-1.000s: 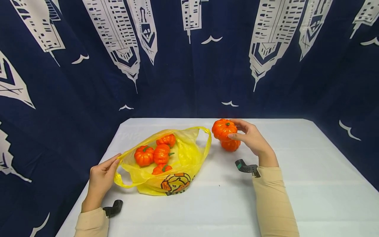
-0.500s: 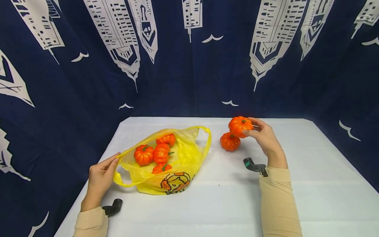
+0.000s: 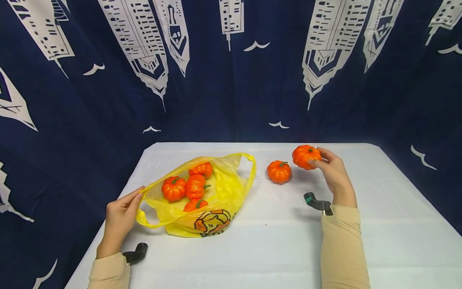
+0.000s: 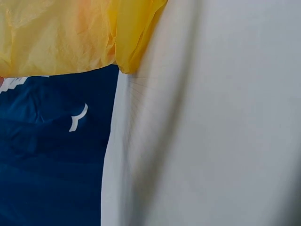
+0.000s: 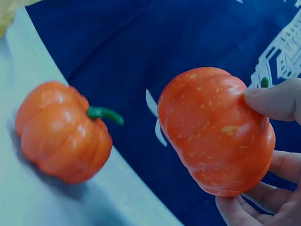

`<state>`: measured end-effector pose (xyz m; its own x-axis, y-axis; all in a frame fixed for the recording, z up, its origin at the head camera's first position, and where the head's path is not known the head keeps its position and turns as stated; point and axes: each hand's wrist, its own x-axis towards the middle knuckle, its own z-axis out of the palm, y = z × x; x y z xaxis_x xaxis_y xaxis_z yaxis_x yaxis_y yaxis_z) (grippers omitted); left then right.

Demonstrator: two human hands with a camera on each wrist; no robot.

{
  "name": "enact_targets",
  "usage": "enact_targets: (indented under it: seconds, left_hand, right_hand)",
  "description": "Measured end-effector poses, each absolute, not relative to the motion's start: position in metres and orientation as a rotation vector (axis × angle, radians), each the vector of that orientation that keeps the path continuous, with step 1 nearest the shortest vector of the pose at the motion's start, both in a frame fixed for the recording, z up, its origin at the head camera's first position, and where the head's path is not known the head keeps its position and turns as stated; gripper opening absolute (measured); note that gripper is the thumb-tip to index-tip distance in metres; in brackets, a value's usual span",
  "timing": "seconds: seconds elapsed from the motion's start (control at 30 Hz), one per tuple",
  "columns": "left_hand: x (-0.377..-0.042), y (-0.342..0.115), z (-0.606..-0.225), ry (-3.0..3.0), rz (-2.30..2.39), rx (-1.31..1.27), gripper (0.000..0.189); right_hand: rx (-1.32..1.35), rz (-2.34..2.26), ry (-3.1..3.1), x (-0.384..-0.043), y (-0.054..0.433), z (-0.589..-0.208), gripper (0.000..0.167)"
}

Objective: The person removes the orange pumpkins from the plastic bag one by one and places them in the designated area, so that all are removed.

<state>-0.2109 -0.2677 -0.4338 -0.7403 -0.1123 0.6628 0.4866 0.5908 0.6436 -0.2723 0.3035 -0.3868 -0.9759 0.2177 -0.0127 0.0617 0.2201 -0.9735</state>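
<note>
My left hand pinches the left edge of a yellow plastic bag and keeps its mouth spread. Inside the bag lie several small orange pumpkins with green stems. Toward the back right, my right hand grips another orange pumpkin between thumb and fingers, raised above the table. In the right wrist view this held pumpkin shows yellowish flecks. A further pumpkin sits on the table just left of the held one, apart from it. The left wrist view shows the bag but no clear hand.
A white-covered table lies under everything. Behind it and at its left hangs a dark blue curtain printed with white buildings and birds. A dark camera mount sticks out from the right wrist, another camera mount from the left.
My right hand has carried its pumpkin rightward, from in front of the standing pumpkin to clear beside it, and latterly somewhat lower. The left hand still holds the bag in place.
</note>
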Motion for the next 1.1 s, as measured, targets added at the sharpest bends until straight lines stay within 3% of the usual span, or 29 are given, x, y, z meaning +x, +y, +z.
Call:
enact_targets:
  seconds: [1.1]
  left_hand:
    - [-0.21, -0.268, -0.434, -2.172, -1.145, -0.266, 0.023]
  right_hand:
    - [-0.416, 1.902, -2.449, -0.283, 0.322, -0.437, 0.079]
